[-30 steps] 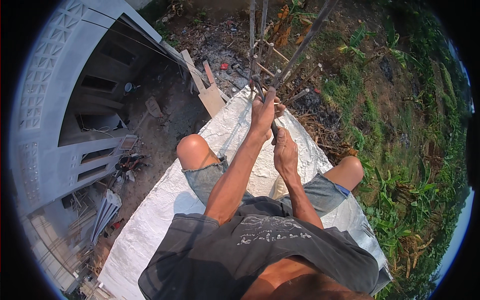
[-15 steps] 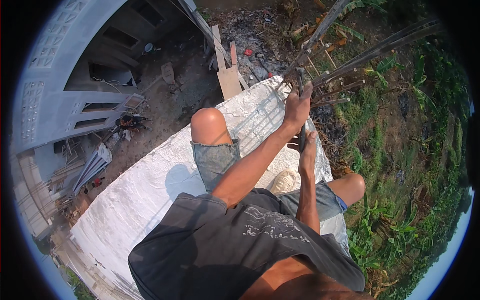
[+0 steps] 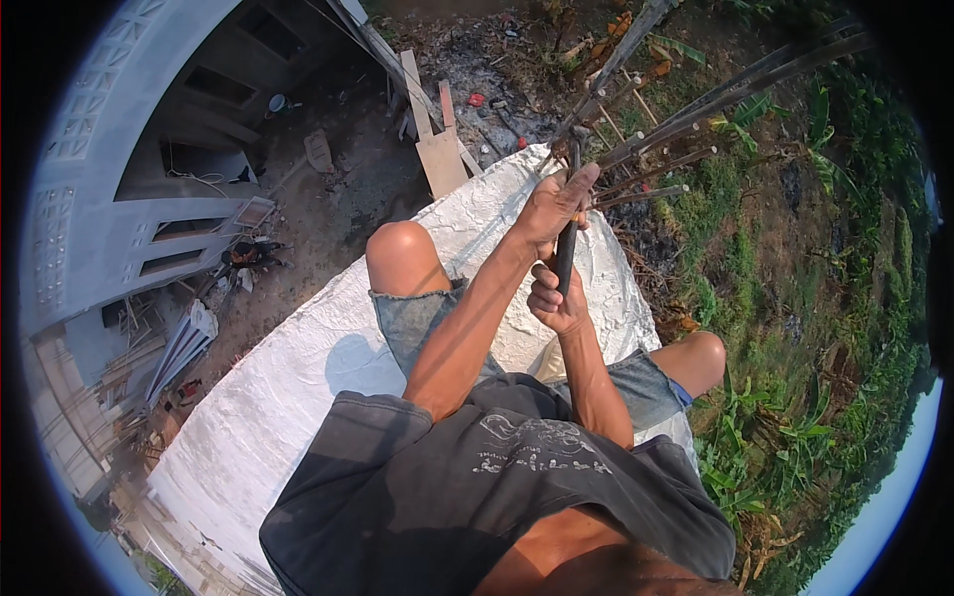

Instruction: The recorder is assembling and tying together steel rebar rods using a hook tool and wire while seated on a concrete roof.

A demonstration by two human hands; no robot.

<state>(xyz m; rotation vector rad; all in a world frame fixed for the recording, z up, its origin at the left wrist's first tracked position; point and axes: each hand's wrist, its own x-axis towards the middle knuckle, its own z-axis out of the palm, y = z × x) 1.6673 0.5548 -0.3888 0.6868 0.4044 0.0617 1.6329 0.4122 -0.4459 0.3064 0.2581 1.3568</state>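
Note:
A dark, slim bar-like tool (image 3: 566, 260) stands nearly upright between my knees; its exact kind is unclear. My left hand (image 3: 553, 211) is wrapped round its upper part, close to the tips of the poles. Just below, my right hand (image 3: 562, 306) has curled fingers at the tool's lower end. The upper end of the tool meets a cluster of thin wooden poles (image 3: 661, 141) by the far corner of a rough white slab (image 3: 288, 397). I sit astride this slab, a knee out to each side.
Down on the left is a grey building (image 3: 94, 238) with window openings and a dirt yard (image 3: 333, 214). Wooden boards (image 3: 439, 164) lean by the slab's far edge. To the right, the ground drops to grass and banana plants (image 3: 795, 437). A person (image 3: 253, 255) is far below.
My left hand has shifted left and slightly down along with the tool. My right hand, earlier straighter and further right, has moved left and curled round the tool's lower end.

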